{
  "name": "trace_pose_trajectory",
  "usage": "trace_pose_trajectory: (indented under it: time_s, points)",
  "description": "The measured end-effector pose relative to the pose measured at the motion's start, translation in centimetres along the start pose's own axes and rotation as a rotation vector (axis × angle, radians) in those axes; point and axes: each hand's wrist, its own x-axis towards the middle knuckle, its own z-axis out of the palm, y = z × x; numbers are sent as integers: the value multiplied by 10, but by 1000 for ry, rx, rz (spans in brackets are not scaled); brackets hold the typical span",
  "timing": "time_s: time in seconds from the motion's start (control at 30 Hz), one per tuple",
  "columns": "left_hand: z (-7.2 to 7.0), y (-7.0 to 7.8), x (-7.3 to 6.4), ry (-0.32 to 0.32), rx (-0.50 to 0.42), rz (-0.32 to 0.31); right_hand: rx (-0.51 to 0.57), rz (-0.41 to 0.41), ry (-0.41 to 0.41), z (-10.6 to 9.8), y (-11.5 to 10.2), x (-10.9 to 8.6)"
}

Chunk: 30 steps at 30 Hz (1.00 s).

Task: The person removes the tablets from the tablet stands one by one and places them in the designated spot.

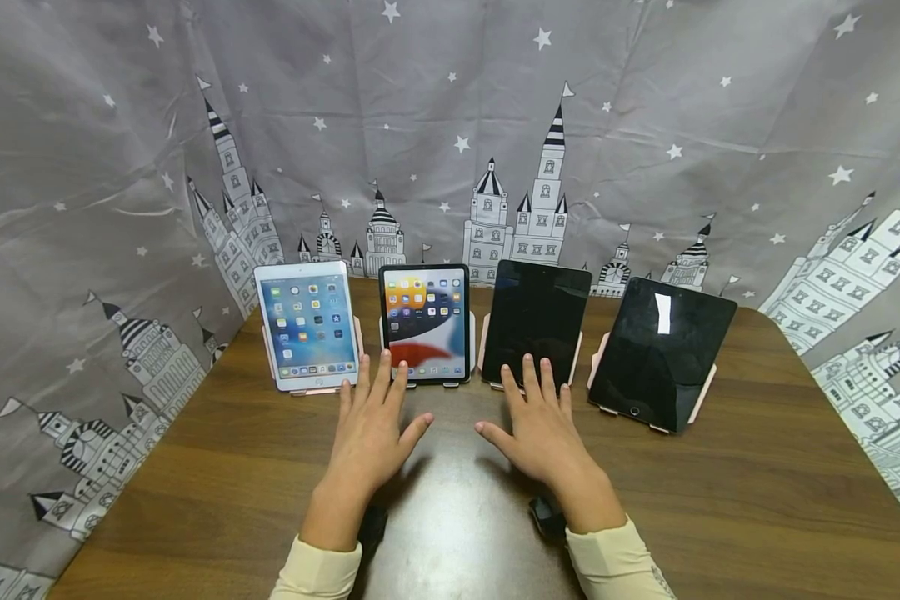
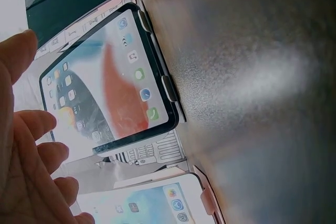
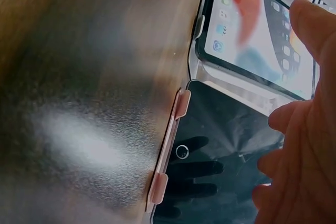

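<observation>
Both hands hover palm down with fingers spread, holding nothing. My left hand [image 1: 371,433] is in front of a white tablet [image 1: 311,321] and a black-framed tablet [image 1: 425,321], both with lit home screens. My right hand [image 1: 543,429] is before a dark-screened tablet [image 1: 540,312], whose glass mirrors the fingers in the right wrist view. In that view, a gap seems to lie between fingers and glass. Farther right leans another dark tablet [image 1: 663,354] with a round home button and a bright reflection. Each tablet rests on a stand, pink lips [image 3: 182,103] showing under one.
The tablets stand in a row toward the back of a brown wooden table [image 1: 195,492]. Behind and around it hangs a grey curtain [image 1: 420,100] printed with castles and stars. A bright glare lies on the tabletop between the forearms. Dark bands circle both wrists.
</observation>
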Motion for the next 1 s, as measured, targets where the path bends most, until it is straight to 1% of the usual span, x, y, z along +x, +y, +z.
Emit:
trace_pose_trajectory:
  time_s: [0.17, 0.4, 0.47, 0.63, 0.77, 0.87, 1.0]
  points:
    - [-2, 0, 1, 21, -5, 14, -7, -15, -2, -2, -2, 2]
    - [-4, -4, 0, -9, -35, 66, -54, -97, -4, -3, 1, 7]
    - [-7, -7, -1, 0, -33, 85, -66, -117, -1, -3, 1, 8]
    - [-13, -15, -2, 53, -40, 123, -77, -170, 20, -5, 3, 12]
    - [-17, -21, 0, 68, -55, 141, -83, -239, 31, -5, 6, 18]
    - [-20, -26, 1, 74, -49, 148, -99, -299, 59, -5, 10, 23]
    - [-24, -31, 3, 63, -44, 156, -120, -378, 98, -5, 12, 30]
